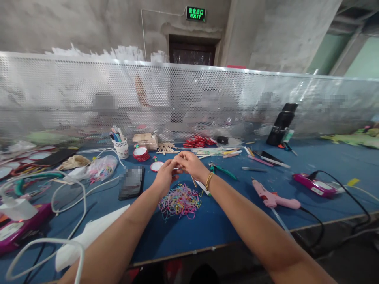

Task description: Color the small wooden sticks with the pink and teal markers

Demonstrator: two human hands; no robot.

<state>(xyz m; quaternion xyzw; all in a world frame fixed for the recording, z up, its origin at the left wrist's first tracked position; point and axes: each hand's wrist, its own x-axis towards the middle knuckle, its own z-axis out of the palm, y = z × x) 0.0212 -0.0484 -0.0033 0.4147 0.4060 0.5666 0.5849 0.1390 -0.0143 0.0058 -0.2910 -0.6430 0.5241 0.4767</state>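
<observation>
My left hand [166, 173] and my right hand [194, 163] meet at the middle of the blue table. Their fingers are pinched together around something small that I cannot make out. A gold bracelet [209, 180] circles my right wrist. Just below the hands lies a loose heap of colourful rubber bands [181, 201]. A round white disc with a red rim [156, 166] rests behind my left hand. Partly hidden by my right wrist is a white pen-like stick [204, 187]. Green-handled pliers [223, 171] lie to the right.
On the left are a phone [132, 182], a pen cup [121, 148], a bag of bands [102, 167] and looping white cables. A pink glue gun [274, 196], a purple power strip [315, 185] and a black bottle [281, 125] stand right. Wooden sticks [167, 148] lie before a perforated metal screen [118, 90].
</observation>
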